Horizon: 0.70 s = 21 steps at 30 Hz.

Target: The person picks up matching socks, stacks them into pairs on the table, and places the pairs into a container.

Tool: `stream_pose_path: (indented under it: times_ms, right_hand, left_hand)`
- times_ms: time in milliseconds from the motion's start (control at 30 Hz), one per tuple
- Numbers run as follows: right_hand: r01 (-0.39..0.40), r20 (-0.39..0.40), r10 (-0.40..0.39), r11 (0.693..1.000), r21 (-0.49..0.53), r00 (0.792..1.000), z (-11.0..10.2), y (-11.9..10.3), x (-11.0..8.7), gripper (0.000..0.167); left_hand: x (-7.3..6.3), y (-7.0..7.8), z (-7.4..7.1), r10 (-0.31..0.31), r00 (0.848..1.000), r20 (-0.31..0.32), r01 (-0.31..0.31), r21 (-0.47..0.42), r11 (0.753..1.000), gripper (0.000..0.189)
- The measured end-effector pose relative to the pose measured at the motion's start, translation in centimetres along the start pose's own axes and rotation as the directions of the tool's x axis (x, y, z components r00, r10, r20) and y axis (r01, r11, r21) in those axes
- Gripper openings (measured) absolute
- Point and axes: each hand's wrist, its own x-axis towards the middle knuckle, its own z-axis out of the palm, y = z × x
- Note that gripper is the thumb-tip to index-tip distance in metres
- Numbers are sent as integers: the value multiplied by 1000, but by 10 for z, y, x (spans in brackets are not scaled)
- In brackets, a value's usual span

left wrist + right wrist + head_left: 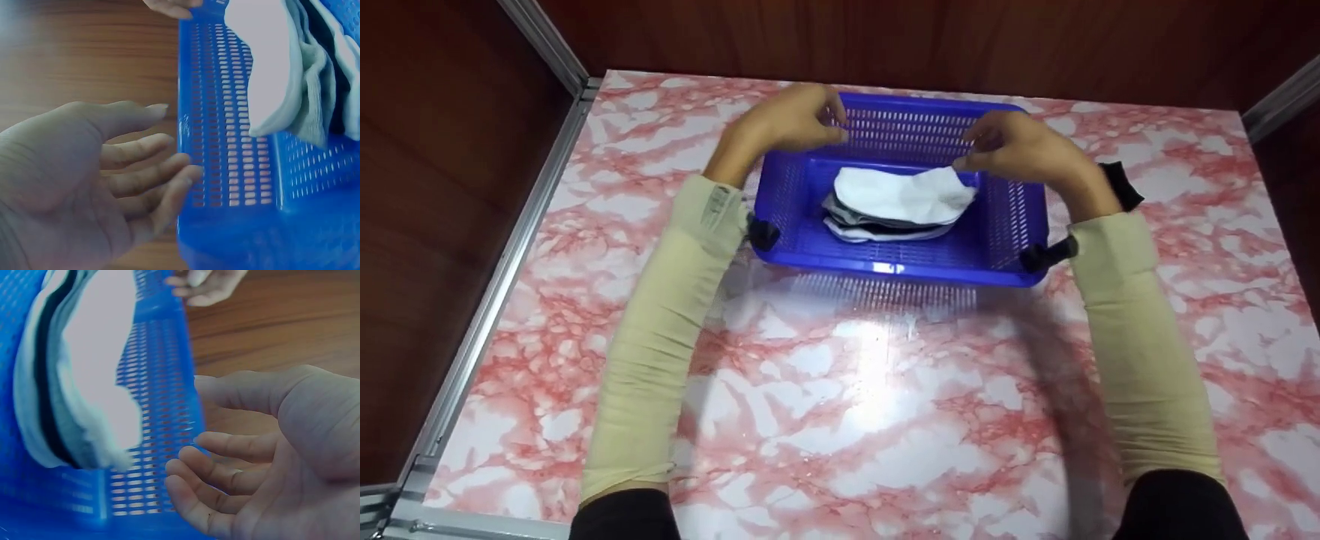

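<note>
A blue perforated basket (825,262) stands toward the back of the table. Inside it lies a stack of folded socks (896,196), a white one on top with grey, black and white layers below. My left hand (802,120) hovers over the basket's back left corner, fingers loosely bent and holding nothing. Over the back right part, my right hand (1020,150) also holds nothing, its fingertips close to the white sock's right end in the head view. Both wrist views show relaxed, spread fingers near the basket's rim, apart from the socks (270,67).
The table (840,420) has a red and white marbled top. Dark wood panels (885,45) rise behind it and at the sides, with a metal frame rail (502,277) along the left. Light sleeves cover both forearms, and black straps sit near the wrists.
</note>
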Motion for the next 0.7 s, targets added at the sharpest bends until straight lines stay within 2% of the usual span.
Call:
stream_pose_path:
  times_ms: [100, 233, 333, 400, 500, 567, 700]
  right_hand:
    - [22, -43, -21, 1000, 5, 999, -8, -4, -10, 61]
    - [75, -140, -76, 997, -11, 987, -12, -1, -24, 48]
    - [66, -222, -68, 998, -19, 973, -5, 8, -33, 52]
    - [61, -270, -67, 998, -31, 961, 6, 16, -36, 61]
    - [85, -328, -96, 995, -49, 940, 27, 28, -35, 72]
    - [103, -360, -120, 993, -64, 925, 39, 33, -33, 75]
    - [103, -435, -118, 993, -59, 892, 55, 39, -30, 73]
  left_hand:
    - [-9, -15, -4, -1, 994, -106, -5, -57, 998, 38]
    - [-20, -41, -4, -31, 975, -219, 5, -121, 993, 33]
    - [-30, -64, 4, -67, 954, -292, 17, -172, 985, 28]
    - [-37, -78, 12, -94, 943, -321, 29, -200, 979, 25]
    - [-48, -96, 25, -119, 940, -321, 49, -218, 975, 25]
    - [-53, -105, 35, -132, 947, -293, 67, -224, 972, 27]
    - [-64, -117, 52, -147, 963, -226, 99, -210, 973, 33]
